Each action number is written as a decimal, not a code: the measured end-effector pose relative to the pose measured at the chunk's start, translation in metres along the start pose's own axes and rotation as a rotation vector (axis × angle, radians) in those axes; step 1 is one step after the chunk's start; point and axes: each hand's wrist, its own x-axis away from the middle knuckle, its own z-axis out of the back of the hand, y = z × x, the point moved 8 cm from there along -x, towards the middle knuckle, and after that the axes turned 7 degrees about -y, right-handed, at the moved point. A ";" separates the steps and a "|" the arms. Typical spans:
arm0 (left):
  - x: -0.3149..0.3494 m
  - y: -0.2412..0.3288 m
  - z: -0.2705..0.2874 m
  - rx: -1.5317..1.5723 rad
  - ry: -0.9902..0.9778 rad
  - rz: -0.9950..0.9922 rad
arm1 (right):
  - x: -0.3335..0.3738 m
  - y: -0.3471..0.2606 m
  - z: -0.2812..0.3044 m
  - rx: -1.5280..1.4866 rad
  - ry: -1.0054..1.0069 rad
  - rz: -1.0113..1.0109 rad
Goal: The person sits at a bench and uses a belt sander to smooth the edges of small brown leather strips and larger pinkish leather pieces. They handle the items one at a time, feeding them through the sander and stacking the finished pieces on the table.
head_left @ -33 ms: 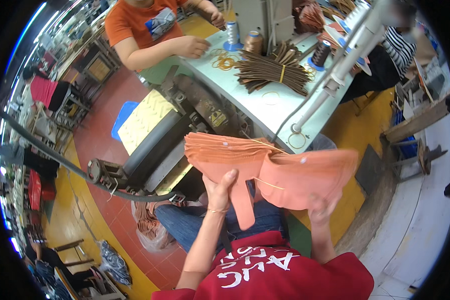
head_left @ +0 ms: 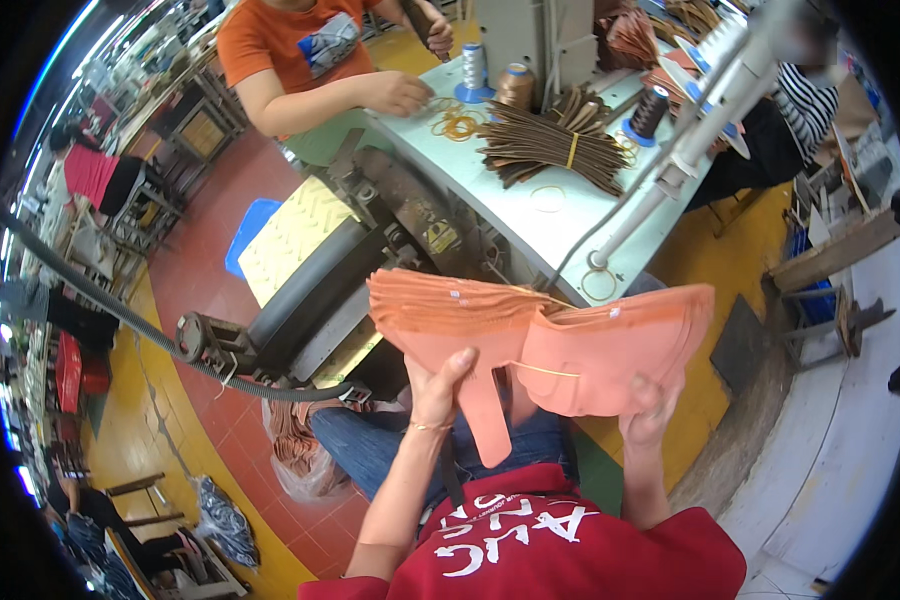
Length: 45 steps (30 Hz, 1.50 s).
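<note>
A person holds a stack of pink pieces (head_left: 595,355) above the lap, clear of any support, in front of a pale green surface (head_left: 510,225). The left hand (head_left: 438,388) grips the left part, thumb pressed on the face and the other fingers hidden underneath. The right hand (head_left: 652,412) is closed on the lower right edge; it is blurred, so how firmly cannot be told.

The pieces are already gathered into layers, and a yellow band (head_left: 545,369) already crosses the narrow middle; whether it goes fully round is hidden. The layers fan out at the upper left, and the stack is not yet set down.

On the surface lie brown strips (head_left: 535,150), bound likewise, with loose bands (head_left: 457,124) near a co-worker's hand (head_left: 397,93). Similar pink pieces sit in a plastic bag (head_left: 305,458) on the floor, unbound as far as can be seen.
</note>
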 end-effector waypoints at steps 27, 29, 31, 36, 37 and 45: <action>-0.014 0.011 -0.203 -0.396 -0.979 0.409 | 0.025 -0.045 0.194 -0.156 0.240 0.194; -0.023 -0.034 -0.239 -0.336 -0.979 0.563 | 0.029 -0.051 0.210 -0.282 0.300 0.263; -0.052 -0.071 -0.270 -0.249 -0.834 0.599 | 0.047 -0.057 0.240 -0.443 0.518 0.336; -0.154 -0.114 -0.305 -0.341 -0.580 0.455 | 0.096 -0.081 0.293 -0.296 0.809 0.421; -0.169 -0.116 -0.303 -0.409 -0.484 0.377 | 0.101 -0.079 0.299 -0.284 0.820 0.427; -0.210 -0.140 -0.264 -0.693 0.105 0.333 | 0.080 -0.007 0.289 -0.397 0.616 0.259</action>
